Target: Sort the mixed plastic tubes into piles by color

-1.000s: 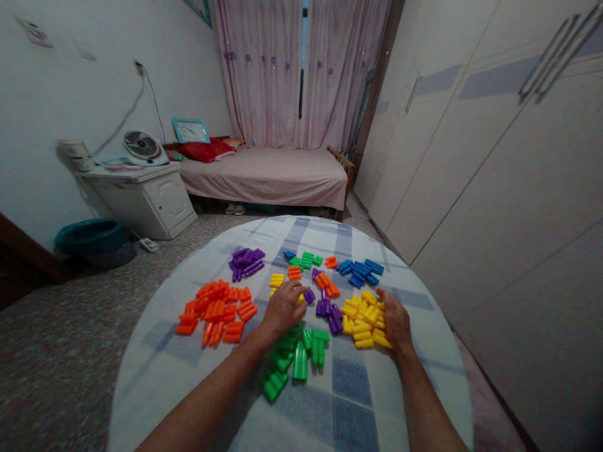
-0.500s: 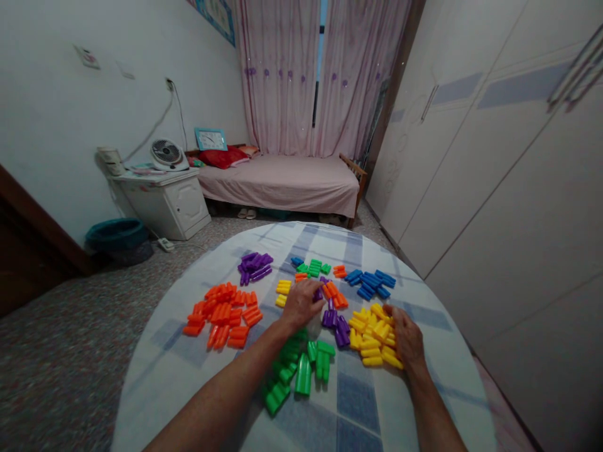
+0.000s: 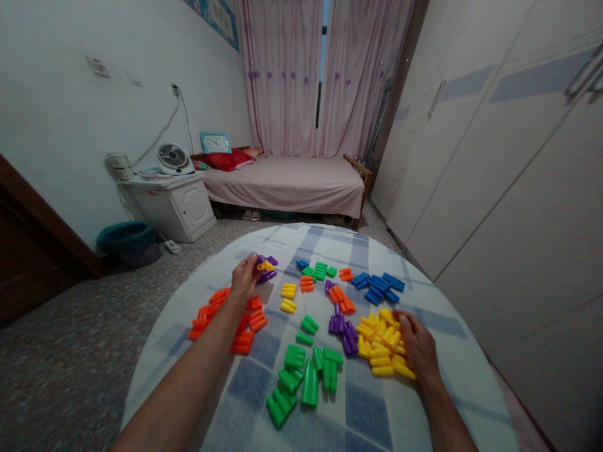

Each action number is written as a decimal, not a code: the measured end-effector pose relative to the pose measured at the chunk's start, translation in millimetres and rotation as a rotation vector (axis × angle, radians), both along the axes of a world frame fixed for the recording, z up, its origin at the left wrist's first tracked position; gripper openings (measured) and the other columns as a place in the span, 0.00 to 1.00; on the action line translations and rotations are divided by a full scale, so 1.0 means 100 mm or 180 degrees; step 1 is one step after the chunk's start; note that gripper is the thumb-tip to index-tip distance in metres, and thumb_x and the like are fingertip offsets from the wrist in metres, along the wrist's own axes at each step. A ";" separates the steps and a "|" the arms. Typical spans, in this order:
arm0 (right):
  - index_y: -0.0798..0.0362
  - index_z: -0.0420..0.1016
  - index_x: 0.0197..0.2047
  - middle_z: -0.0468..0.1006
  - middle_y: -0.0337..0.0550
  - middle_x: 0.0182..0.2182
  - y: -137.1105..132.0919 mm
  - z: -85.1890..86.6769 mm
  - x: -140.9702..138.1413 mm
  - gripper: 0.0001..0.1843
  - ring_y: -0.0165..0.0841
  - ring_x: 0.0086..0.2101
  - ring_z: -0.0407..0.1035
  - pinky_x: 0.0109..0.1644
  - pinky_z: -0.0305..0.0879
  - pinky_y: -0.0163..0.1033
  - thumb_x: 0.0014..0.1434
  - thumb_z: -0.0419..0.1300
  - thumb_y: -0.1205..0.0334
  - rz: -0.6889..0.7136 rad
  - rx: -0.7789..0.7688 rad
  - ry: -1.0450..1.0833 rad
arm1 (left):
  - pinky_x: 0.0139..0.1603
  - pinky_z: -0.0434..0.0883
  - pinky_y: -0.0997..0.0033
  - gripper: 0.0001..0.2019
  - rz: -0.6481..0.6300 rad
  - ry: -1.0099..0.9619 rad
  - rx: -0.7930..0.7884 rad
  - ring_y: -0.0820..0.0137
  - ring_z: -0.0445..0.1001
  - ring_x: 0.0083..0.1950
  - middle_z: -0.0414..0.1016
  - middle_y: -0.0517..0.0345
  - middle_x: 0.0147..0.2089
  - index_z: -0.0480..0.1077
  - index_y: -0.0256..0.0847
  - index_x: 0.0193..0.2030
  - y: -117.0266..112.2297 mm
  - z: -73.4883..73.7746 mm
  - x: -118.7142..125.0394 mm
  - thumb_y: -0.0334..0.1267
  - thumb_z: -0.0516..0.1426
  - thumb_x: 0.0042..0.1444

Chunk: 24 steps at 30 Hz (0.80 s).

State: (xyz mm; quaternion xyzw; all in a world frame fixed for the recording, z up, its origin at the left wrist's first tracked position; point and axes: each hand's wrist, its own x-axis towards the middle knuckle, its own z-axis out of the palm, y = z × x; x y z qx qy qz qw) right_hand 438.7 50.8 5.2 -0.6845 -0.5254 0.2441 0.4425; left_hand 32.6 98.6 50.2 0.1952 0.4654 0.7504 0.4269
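Out over the purple block pile at the far left, my left hand pinches a yellow toy block whose hollow ends show. My arm covers part of the orange block pile. My right hand rests along the right side of the yellow block pile, its fingertips touching the pieces; its fingers look loosely bent and hold nothing I can see. Between the hands lie loose green blocks, purple blocks, orange blocks and small yellow blocks.
Blue blocks lie at the back right of the round table with its checked cloth. Beyond it stands a bed. A white cabinet with a fan and a bin are left; a wardrobe is right.
My left hand has moved from the table's middle out left to the purple pile, uncovering green and yellow blocks. My right hand stays beside the yellow pile. The view has shifted slightly.
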 end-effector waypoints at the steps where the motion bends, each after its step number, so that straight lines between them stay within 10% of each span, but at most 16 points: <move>1: 0.54 0.76 0.40 0.79 0.49 0.41 0.00 -0.01 0.00 0.29 0.42 0.41 0.71 0.46 0.64 0.43 0.48 0.48 0.42 -0.0005 -0.0001 -0.0004 | 0.30 0.73 0.75 0.07 0.0025 -0.0061 0.0020 0.76 0.73 0.27 0.73 0.63 0.26 0.69 0.36 0.29 0.00 0.02 -0.02 0.36 0.61 0.47; 9: 0.54 0.75 0.42 0.79 0.50 0.40 0.01 -0.06 0.03 0.27 0.42 0.39 0.71 0.44 0.65 0.44 0.53 0.46 0.44 0.0017 0.0116 -0.0303 | 0.35 0.74 0.73 0.08 -0.0429 -0.0268 0.0116 0.74 0.75 0.31 0.75 0.59 0.29 0.70 0.35 0.30 -0.14 0.07 0.20 0.37 0.63 0.47; 14: 0.55 0.74 0.43 0.76 0.52 0.42 -0.09 0.13 -0.06 0.24 0.43 0.45 0.68 0.52 0.62 0.50 0.57 0.48 0.46 -0.0035 0.1265 -0.1004 | 0.41 0.73 0.73 0.12 -0.1321 -0.0320 0.0075 0.73 0.75 0.35 0.77 0.58 0.32 0.72 0.36 0.31 -0.46 0.09 0.77 0.41 0.65 0.44; 24: 0.48 0.67 0.54 0.75 0.46 0.48 -0.43 0.25 -0.67 0.19 0.41 0.52 0.66 0.55 0.62 0.52 0.59 0.56 0.59 0.1636 0.2114 -0.1565 | 0.43 0.70 0.74 0.15 -0.2404 -0.0615 -0.0068 0.73 0.74 0.36 0.76 0.56 0.33 0.73 0.36 0.31 -0.91 0.09 1.59 0.47 0.65 0.45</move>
